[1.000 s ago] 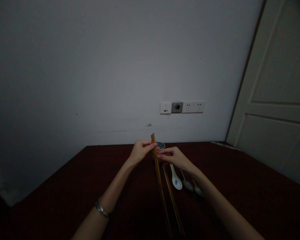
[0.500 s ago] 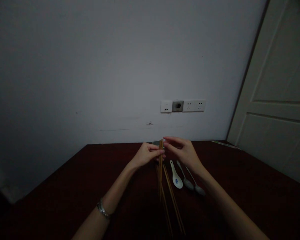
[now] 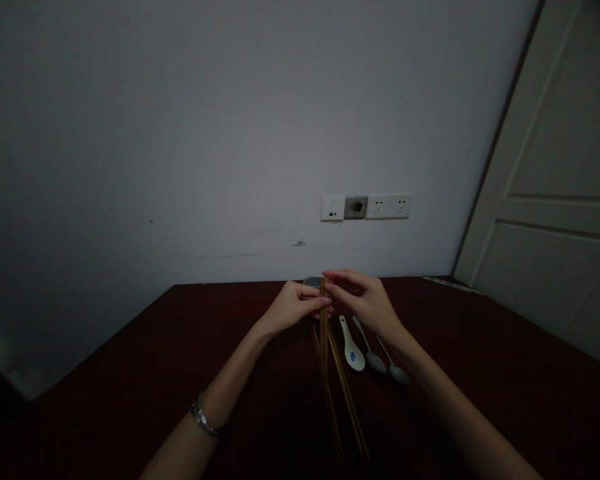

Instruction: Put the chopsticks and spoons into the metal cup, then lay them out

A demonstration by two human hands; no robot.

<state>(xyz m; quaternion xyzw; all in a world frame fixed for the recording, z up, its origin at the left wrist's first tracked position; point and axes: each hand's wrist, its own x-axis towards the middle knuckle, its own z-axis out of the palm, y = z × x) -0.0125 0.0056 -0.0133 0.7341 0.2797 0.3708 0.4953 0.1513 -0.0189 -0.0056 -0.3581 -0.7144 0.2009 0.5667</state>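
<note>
My left hand point(image 3: 296, 305) is closed on a pair of wooden chopsticks point(image 3: 324, 333), pinching them near their upper ends so that they stand upright. At the tops of the same chopsticks, the thumb and index finger of my right hand point(image 3: 363, 297) close from the right. More wooden chopsticks point(image 3: 350, 399) lie on the dark red table below, pointing towards me. Just right of them lies a white spoon point(image 3: 353, 350) with a blue mark. Two metal spoons point(image 3: 376, 362) rest beside it under my right wrist.
Behind my hands a round, greyish container point(image 3: 312, 282) is partly hidden. The dark red table point(image 3: 180, 333) meets a pale wall with sockets point(image 3: 390, 207). A flat strip point(image 3: 450, 285) lies at the back right, near a white door point(image 3: 555, 200).
My right fingers have come in from slightly apart to the chopstick tops. The held chopsticks have shifted a little to the right. The view has tilted slightly.
</note>
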